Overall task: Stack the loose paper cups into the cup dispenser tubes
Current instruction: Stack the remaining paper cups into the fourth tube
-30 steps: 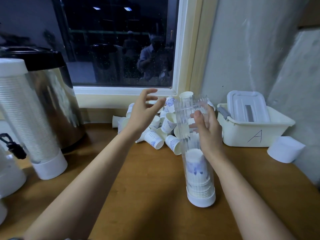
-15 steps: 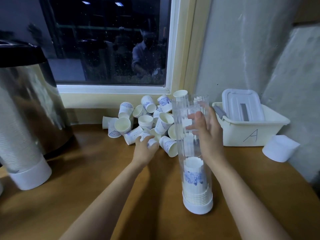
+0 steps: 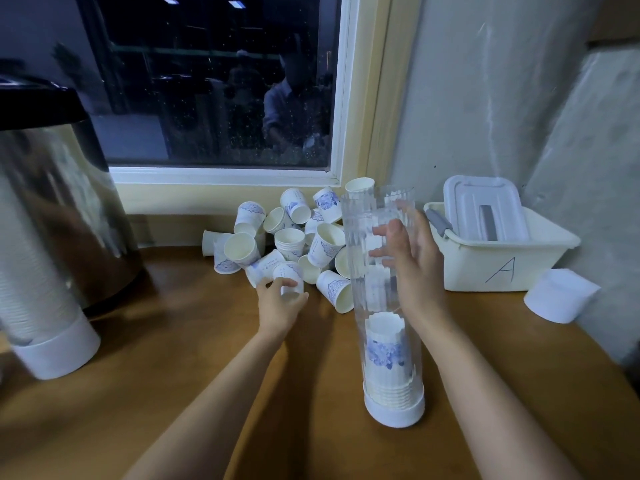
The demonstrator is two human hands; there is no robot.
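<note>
Wooden counter (image 3: 173, 375) runs under a dark window. Upright on it stands the clear dispenser tube (image 3: 374, 299), with a short stack of cups (image 3: 386, 348) at its bottom. The right hand (image 3: 415, 268) stays curled round its upper part. The left hand (image 3: 278, 306), which one second ago hovered open above the loose cups (image 3: 294, 237), has come down and now grips one paper cup (image 3: 290, 280) at the pile's near edge. Right of the right hand sits a white bin (image 3: 502, 268) marked A. Far left of the left hand stands a second, full tube (image 3: 41, 306).
</note>
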